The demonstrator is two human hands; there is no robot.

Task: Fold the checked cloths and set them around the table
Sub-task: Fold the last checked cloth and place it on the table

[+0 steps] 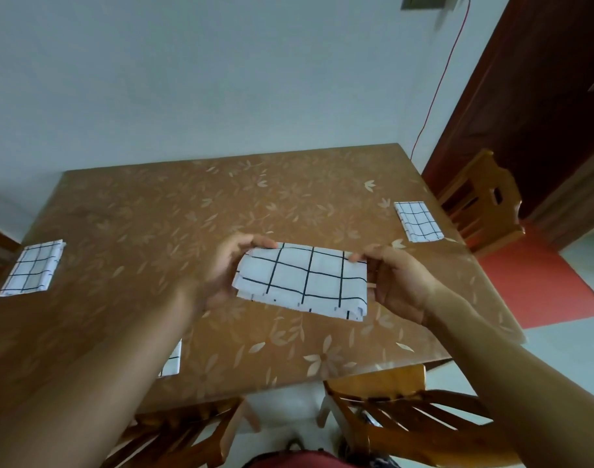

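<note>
Pinching folded cloth (pixel 302 282): left hand (pixel 221 270), right hand (pixel 400 285) | near cloth (pixel 172 362) half-hidden

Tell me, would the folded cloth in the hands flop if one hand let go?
Probably yes: the cloth is thin fabric, and its bottom layers hang unevenly. It looks light, since the left hand and right hand pinch just its top corners.

Matt checked cloth (pixel 302 280); glossy floral table (pixel 194 204); varnished wooden chairs (pixel 390 413).
</note>
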